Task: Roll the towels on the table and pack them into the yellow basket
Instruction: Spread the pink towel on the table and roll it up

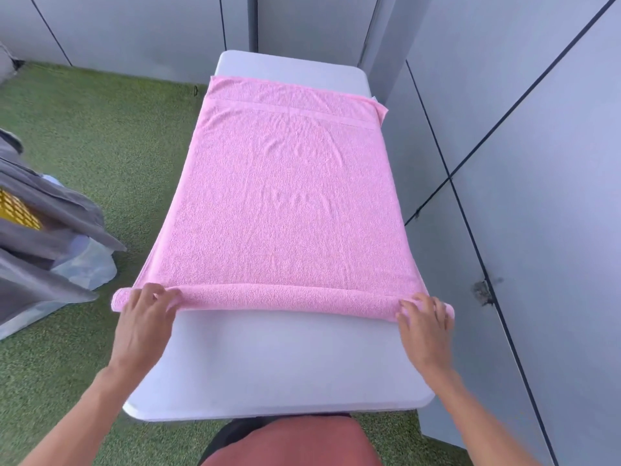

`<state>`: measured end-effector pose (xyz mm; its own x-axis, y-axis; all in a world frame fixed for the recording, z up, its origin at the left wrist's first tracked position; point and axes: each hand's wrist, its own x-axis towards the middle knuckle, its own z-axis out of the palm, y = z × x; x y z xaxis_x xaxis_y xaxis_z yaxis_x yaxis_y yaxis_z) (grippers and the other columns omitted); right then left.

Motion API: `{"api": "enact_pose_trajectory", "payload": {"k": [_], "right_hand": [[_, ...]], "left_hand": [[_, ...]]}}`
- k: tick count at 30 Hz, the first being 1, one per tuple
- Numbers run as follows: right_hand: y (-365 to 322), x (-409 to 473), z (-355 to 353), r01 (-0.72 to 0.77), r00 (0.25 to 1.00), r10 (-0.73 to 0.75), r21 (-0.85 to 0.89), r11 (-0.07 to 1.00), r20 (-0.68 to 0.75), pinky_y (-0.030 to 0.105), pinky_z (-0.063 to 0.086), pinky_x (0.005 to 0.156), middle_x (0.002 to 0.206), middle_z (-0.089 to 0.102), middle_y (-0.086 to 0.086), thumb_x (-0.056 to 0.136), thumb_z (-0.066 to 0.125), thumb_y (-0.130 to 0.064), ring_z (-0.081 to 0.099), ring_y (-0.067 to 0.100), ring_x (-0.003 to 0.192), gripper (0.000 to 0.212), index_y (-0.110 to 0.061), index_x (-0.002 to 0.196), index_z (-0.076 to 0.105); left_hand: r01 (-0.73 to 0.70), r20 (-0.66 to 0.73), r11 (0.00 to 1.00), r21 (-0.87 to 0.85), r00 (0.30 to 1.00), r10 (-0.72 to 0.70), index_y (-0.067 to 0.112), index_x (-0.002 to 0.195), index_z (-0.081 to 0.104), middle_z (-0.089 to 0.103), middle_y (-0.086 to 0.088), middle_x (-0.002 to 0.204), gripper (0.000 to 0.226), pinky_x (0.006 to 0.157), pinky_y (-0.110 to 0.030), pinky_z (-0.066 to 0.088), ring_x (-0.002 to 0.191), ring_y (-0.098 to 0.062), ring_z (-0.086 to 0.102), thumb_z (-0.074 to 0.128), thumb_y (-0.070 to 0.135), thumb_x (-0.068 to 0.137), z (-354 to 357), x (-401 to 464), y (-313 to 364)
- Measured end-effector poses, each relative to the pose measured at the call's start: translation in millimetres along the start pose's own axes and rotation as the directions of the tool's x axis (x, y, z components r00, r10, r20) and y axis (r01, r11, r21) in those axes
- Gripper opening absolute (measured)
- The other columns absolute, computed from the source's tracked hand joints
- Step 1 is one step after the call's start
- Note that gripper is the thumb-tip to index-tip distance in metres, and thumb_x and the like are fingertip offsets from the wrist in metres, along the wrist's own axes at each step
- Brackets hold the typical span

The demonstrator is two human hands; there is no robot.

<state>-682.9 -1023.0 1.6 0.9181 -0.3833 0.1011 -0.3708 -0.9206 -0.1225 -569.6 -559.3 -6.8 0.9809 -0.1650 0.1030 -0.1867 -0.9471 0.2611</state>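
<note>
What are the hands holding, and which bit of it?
Both hold the pink towel by its rolled near edge: the left hand at the roll's left end, the right hand at its right end.

a plain pink terry towel covers a pale grey-white plastic table. at nine o'clock, a yellow lattice basket shows under grey cloth. green artificial grass floor; light grey wall panels with dark seams.

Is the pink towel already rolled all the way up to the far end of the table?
No, only the near edge of the pink towel is rolled, under the left hand and right hand; the rest lies flat.
</note>
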Motion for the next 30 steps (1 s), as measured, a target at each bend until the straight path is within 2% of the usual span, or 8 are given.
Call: {"api": "enact_pose_trajectory", "payload": {"k": [4, 9, 15, 20, 23, 25, 27, 30], "right_hand": [[-6, -5, 13, 0.059, 0.993, -0.046, -0.109, 0.992, 0.111, 0.046, 0.043, 0.089, 0.121, 0.053, 0.008, 0.069, 0.081, -0.029, 0.04, 0.029, 0.112, 0.06, -0.008, 0.12, 0.057], [-10, 23, 18, 0.011, 0.991, -0.013, 0.016, 1.0, 0.134, 0.046, 0.044, 0.09, 0.105, 0.062, 0.011, 0.067, 0.075, 0.005, 0.052, 0.036, 0.103, 0.036, -0.001, 0.101, 0.064], [10, 21, 8, 0.077, 0.953, -0.072, -0.005, 0.997, 0.294, 0.036, 0.038, 0.089, 0.105, 0.06, 0.005, 0.085, 0.062, -0.008, 0.05, 0.029, 0.107, 0.019, -0.005, 0.103, 0.061], [22, 13, -10, -0.199, 0.925, 0.03, 0.416, 0.887, 0.378, 0.034, 0.044, 0.085, 0.109, 0.062, -0.004, 0.08, 0.071, -0.013, 0.056, 0.018, 0.105, 0.047, -0.025, 0.121, 0.05], [20, 28, -18, -0.361, 0.915, 0.155, 0.581, 0.73, 0.373, 0.032, 0.046, 0.083, 0.107, 0.058, -0.007, 0.076, 0.074, -0.011, 0.059, 0.012, 0.097, 0.051, -0.029, 0.117, 0.048], [17, 35, -16, -0.292, 0.953, 0.177, 0.592, 0.751, 0.245, 0.035, 0.047, 0.087, 0.11, 0.054, -0.003, 0.076, 0.071, -0.005, 0.058, 0.017, 0.099, 0.039, -0.025, 0.105, 0.055], [10, 32, -12, -0.165, 0.986, 0.142, 0.474, 0.865, 0.085, 0.031, 0.038, 0.09, 0.108, 0.053, 0.001, 0.079, 0.066, -0.002, 0.054, 0.025, 0.104, 0.024, -0.021, 0.093, 0.063], [-1, 9, 2, 0.001, 0.998, 0.005, 0.096, 0.995, -0.058, 0.037, 0.031, 0.097, 0.114, 0.058, 0.0, 0.088, 0.053, -0.021, 0.048, 0.027, 0.111, 0.021, -0.018, 0.099, 0.07]], "left_hand": [[-0.064, 0.037, 0.992, 0.106, 0.998, 0.06, 0.003, 0.119, 0.056, 0.052, -0.015, 0.111, 0.056, 0.074, -0.049, 0.045, 0.096, -0.038, 0.049, 0.08, 0.002, 0.068, 8, -8, 4], [-0.009, 0.102, 0.996, 0.088, 0.995, 0.0, 0.003, 0.11, 0.059, 0.058, -0.015, 0.107, 0.048, 0.08, -0.052, 0.044, 0.1, -0.038, 0.051, 0.077, -0.007, 0.066, 8, 21, 12], [-0.023, 0.229, 0.996, 0.091, 0.973, 0.002, 0.008, 0.107, 0.067, 0.063, -0.009, 0.1, 0.031, 0.078, -0.049, 0.044, 0.099, -0.035, 0.055, 0.071, -0.001, 0.077, 1, 25, -2], [0.2, 0.469, 0.975, -0.101, 0.873, -0.13, 0.01, 0.129, 0.058, 0.059, -0.009, 0.128, 0.038, 0.096, -0.037, 0.038, 0.119, -0.031, 0.051, 0.057, 0.005, 0.091, -6, 27, -13], [0.363, 0.364, 0.879, -0.309, 0.899, -0.244, 0.005, 0.117, 0.063, 0.06, -0.014, 0.118, 0.03, 0.084, -0.032, 0.038, 0.112, -0.033, 0.057, 0.062, -0.001, 0.087, -13, 38, -3], [0.301, 0.196, 0.917, -0.261, 0.947, -0.255, 0.009, 0.1, 0.07, 0.056, -0.015, 0.108, 0.019, 0.083, -0.039, 0.039, 0.103, -0.039, 0.053, 0.065, 0.0, 0.085, -14, 36, 3], [0.155, 0.016, 0.983, -0.101, 0.988, -0.154, 0.015, 0.093, 0.074, 0.053, -0.015, 0.098, 0.02, 0.08, -0.051, 0.04, 0.092, -0.04, 0.049, 0.07, 0.0, 0.08, -6, 24, 5], [-0.017, -0.054, 1.0, 0.015, 0.998, 0.018, 0.009, 0.11, 0.066, 0.053, -0.017, 0.101, 0.04, 0.069, -0.054, 0.045, 0.087, -0.039, 0.048, 0.073, -0.005, 0.074, 5, -2, 9]]}}
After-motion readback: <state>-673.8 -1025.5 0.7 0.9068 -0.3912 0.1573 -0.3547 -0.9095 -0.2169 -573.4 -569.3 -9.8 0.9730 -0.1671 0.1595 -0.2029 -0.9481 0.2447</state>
